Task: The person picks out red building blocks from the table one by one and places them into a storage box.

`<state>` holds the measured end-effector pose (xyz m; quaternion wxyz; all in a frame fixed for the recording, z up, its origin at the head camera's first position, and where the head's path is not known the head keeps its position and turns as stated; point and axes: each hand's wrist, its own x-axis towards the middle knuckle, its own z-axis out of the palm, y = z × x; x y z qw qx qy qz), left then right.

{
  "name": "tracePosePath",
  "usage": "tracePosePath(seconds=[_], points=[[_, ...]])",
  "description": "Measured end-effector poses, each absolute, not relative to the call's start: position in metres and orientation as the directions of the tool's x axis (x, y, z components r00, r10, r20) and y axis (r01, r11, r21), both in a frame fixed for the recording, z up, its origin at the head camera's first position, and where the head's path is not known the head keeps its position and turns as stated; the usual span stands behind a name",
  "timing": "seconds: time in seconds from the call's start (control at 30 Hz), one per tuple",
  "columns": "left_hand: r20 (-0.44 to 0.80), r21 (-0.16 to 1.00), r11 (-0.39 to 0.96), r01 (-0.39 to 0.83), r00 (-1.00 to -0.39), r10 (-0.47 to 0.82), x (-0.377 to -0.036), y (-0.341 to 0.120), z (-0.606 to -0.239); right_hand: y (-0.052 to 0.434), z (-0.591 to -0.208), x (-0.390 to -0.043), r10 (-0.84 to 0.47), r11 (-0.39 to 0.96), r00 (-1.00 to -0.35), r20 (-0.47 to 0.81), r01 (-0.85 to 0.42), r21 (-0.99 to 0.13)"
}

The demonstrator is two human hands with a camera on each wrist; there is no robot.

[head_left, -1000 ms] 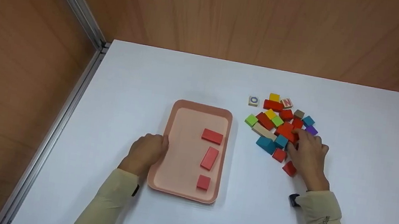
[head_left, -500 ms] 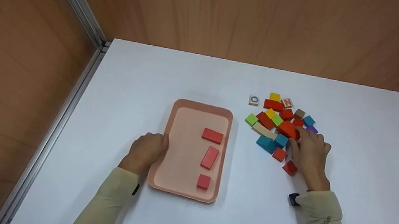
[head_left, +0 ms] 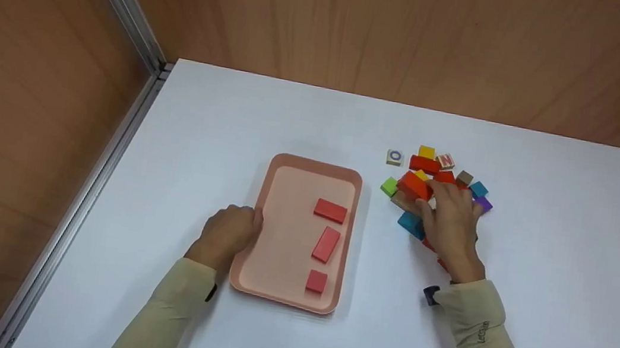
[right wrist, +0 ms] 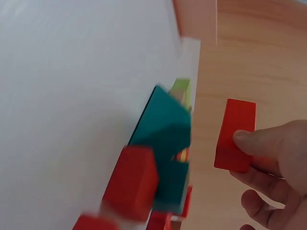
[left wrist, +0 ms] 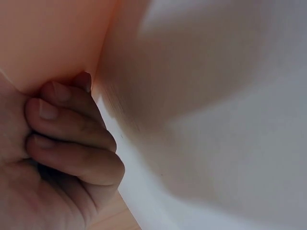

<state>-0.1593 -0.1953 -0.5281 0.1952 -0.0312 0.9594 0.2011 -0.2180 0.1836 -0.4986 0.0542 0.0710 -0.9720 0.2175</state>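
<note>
My left hand (head_left: pixel 227 234) grips the left rim of a pink tray (head_left: pixel 302 164), fingers curled at its edge in the left wrist view. Three red blocks lie along the tray's right side, a small cube (head_left: pixel 317 281) nearest me. My right hand (head_left: pixel 452 225) pinches a red rectangular block (right wrist: pixel 234 122) between thumb and fingers. That block is held over the pile of coloured blocks, hiding some of them. Beneath the hand, a teal block (right wrist: pixel 160 120) and a red cube (right wrist: pixel 132 182) show in the right wrist view.
Around the right hand lie a green block (head_left: pixel 389 186), a yellow block (head_left: pixel 426 152), a purple block (head_left: pixel 484 205) and a letter tile (head_left: pixel 395 157). Wooden panels (head_left: pixel 388 34) stand behind and left of the white table (head_left: pixel 222 114).
My right hand has lifted the red block from the pile and moved it left and slightly away from me. The left hand and the tray have stayed in place.
</note>
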Motion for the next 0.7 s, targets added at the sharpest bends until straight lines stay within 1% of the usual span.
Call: tracePosePath(seconds=[0.13, 0.27, 0.43, 0.5, 0.7], points=[[-0.395, 0.372, 0.916, -0.153, -0.918, 0.007, -0.160, -0.193, -0.528, 0.162, -0.494, -0.222, -0.164, 0.872, -0.974, 0.158, -0.218, -0.438], [-0.407, 0.363, 0.917, -0.166, -0.914, -0.004, -0.162, -0.190, -0.529, 0.141, -0.493, -0.225, -0.212, 0.843, -0.954, 0.213, -0.289, -0.454], [-0.405, 0.360, 0.917, -0.169, -0.914, -0.010, -0.164, -0.186, -0.529, 0.118, -0.493, -0.226, -0.263, 0.821, -0.924, 0.279, -0.366, -0.438], [-0.406, 0.365, 0.914, -0.175, -0.914, -0.013, -0.164, -0.185, -0.529, 0.110, -0.493, -0.225, -0.280, 0.816, -0.919, 0.278, -0.380, -0.435], [-0.402, 0.373, 0.911, -0.173, -0.916, -0.009, -0.162, -0.186, -0.528, 0.093, -0.499, -0.226, -0.306, 0.814, -0.928, 0.212, -0.370, -0.447]])
